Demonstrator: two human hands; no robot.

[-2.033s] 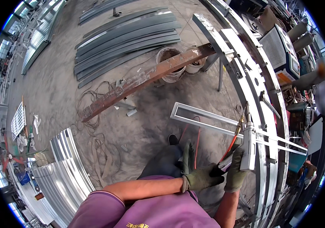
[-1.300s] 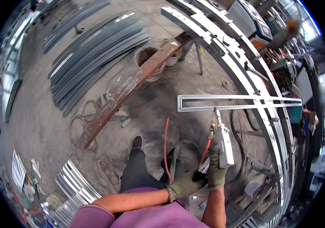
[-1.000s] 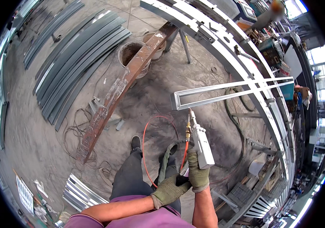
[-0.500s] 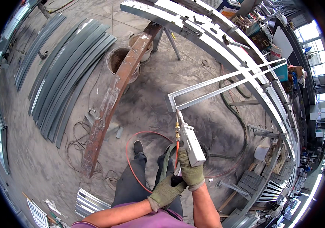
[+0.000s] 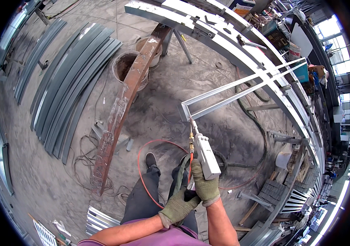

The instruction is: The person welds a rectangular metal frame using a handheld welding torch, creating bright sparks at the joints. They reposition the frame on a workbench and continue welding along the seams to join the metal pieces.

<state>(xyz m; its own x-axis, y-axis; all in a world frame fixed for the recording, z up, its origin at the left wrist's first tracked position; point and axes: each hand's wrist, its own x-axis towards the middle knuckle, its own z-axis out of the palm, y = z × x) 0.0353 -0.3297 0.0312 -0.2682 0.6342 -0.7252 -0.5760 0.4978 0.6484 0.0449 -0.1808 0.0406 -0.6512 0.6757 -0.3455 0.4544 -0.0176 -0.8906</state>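
- We see the right hand (image 5: 206, 182), in a ribbed olive knit glove, wrapped around a gun-shaped tool (image 5: 207, 158) with a smooth white boxy body and a slim tapered nozzle.
- The left hand (image 5: 179, 208), gloved alike, curls just beside it, below the tool; we cannot tell what its fingers close on.
- A brass fitting (image 5: 191, 141) lies along the nozzle, and a glossy orange hose (image 5: 190, 167) runs from it toward the gloves.
- The narrow rectangular frame (image 5: 224, 101), of pale bare metal bars, lies across the long shiny metal rails (image 5: 240, 53), one end jutting past their inner edge; the nozzle tip is at that end's near corner, though contact is too small for us to judge.
- Beyond, we see a rusty, scuffed square beam (image 5: 121, 107), a crusted round bucket (image 5: 143, 82) under it and long grey metal profiles (image 5: 70, 82) on the stained concrete floor (image 5: 164, 102).
- Two seconds ago we see the tool beside the rails; now it is at the frame's jutting end. Since half a second ago, hands and tool hardly differ.
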